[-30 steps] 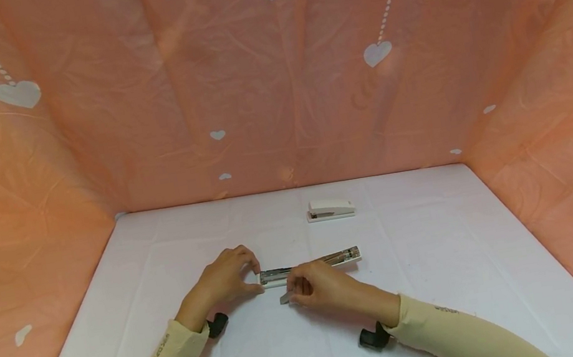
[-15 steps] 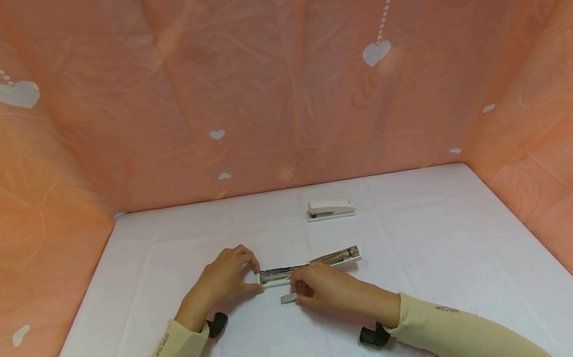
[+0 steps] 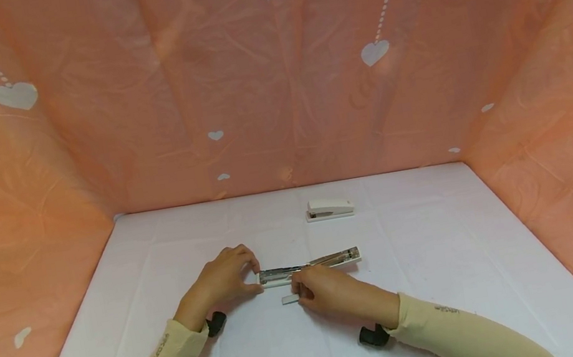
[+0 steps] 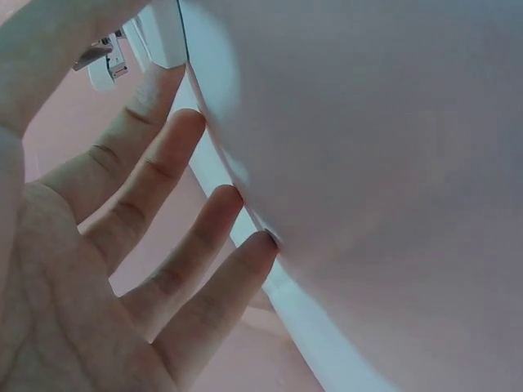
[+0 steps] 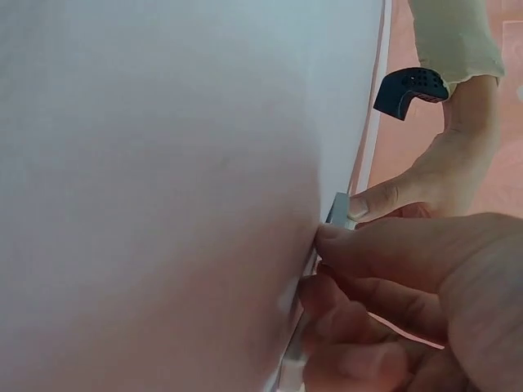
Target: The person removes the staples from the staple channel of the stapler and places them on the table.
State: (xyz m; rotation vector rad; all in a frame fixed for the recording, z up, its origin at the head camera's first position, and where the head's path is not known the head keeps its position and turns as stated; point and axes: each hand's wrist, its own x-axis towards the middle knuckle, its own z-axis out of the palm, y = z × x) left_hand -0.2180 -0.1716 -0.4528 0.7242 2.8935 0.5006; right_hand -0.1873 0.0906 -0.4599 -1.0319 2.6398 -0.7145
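Note:
An unfolded white stapler point(image 3: 277, 282) lies in the middle of the white table, its metal magazine showing and its top arm swung out to the right. My left hand point(image 3: 223, 275) grips the stapler's left end between thumb and index finger; the left wrist view has that white end point(image 4: 167, 33) at the index fingertip, the other fingers loosely bent at the table. My right hand point(image 3: 328, 288), in front of the stapler, pinches a short grey strip of staples point(image 3: 289, 299) that sticks out leftward. In the right wrist view this strip point(image 5: 339, 208) projects past the thumb.
A second white stapler point(image 3: 329, 209), folded closed, stands farther back on the table point(image 3: 415, 233). Orange sheeting point(image 3: 270, 80) with pale hearts rises behind and at both sides. Each wrist carries a black camera mount point(image 3: 373, 336).
The staple strip has turned from a slant to nearly level. My right hand has shifted slightly to the right, while the left hand and both staplers keep their places.

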